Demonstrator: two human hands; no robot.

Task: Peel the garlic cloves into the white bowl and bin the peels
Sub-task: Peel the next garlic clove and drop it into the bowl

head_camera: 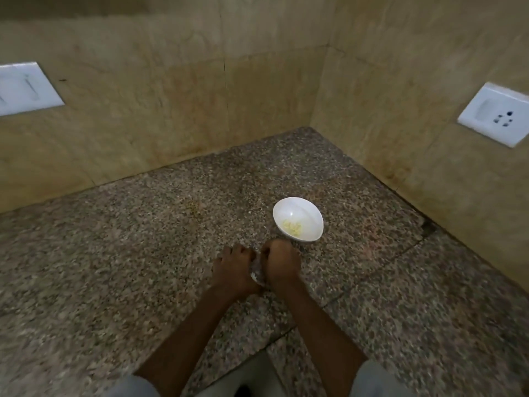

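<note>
On counter (143,253), just before white bowl (310,213) w/ peeled cloves (292,226) inside: left grip (232,270) and right grip (282,263) close together, fingers curled in on garlic piece (256,275), whitish, between them. Clove or peel: cannot tell; long axis hidden. Judged light, skin papery/brittle, bare clove slippery. Pinch at ends.

1. The white bowl (304,210) is sitting upright, right of centre.
2. Peeled, pale-yellow garlic cloves (292,226) are lying clustered in its bottom.
3. Whitish peels (256,273), blurred, are lying bunched just near of the bowl.
</note>
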